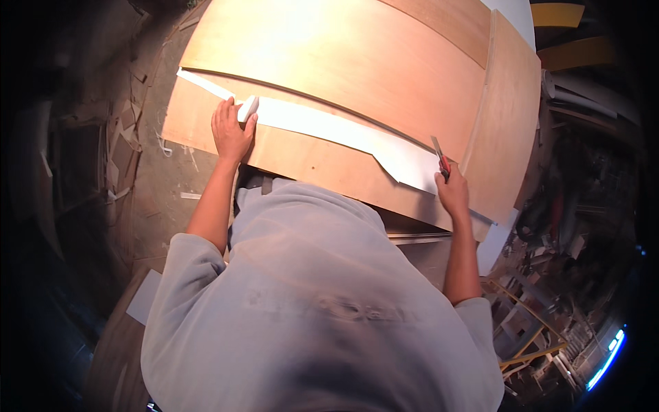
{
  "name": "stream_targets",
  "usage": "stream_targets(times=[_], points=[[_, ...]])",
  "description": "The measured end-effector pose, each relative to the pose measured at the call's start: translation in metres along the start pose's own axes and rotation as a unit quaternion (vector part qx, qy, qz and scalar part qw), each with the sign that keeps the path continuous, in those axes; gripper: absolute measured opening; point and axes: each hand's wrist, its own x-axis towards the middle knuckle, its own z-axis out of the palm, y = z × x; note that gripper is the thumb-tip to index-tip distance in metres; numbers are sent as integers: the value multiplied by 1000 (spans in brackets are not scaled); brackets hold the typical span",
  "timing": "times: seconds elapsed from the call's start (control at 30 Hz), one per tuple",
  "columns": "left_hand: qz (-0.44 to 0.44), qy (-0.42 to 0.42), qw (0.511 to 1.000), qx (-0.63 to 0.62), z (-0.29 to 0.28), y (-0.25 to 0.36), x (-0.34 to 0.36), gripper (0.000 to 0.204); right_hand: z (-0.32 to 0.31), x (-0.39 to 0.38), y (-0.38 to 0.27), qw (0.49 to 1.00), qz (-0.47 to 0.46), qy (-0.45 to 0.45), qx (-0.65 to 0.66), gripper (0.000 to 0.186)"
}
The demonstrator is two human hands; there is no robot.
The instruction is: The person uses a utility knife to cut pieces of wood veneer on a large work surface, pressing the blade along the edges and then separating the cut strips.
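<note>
A long white strip of sheet material [329,128] lies across the pale wooden board in front of me, with an angled step cut in its near edge. At its left part, my left hand [232,134] has thumb and fingers around a small white block-like piece [248,108], whose exact kind I cannot make out. Toward the strip's right end, my right hand [453,192] is closed around a utility knife [443,163] with a red and black handle. The knife's blade points up and away from me, over the boards.
Large wooden panels [384,55] cover the work surface beyond the strip, with another panel [511,103] along the right. Scraps of wood [127,141] litter the floor at left. A cluttered heap of offcuts and a yellow frame [535,353] stand at lower right.
</note>
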Motion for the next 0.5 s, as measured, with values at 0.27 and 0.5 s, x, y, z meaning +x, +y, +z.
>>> stream_targets(times=[0.27, 0.5], points=[[31, -116, 991, -49, -76, -35, -12, 26, 142, -13, -101, 898, 38, 107, 424, 22], [-189, -206, 834, -475, -93, -36, 14, 41, 119, -40, -145, 883, -2, 35, 469, 32]])
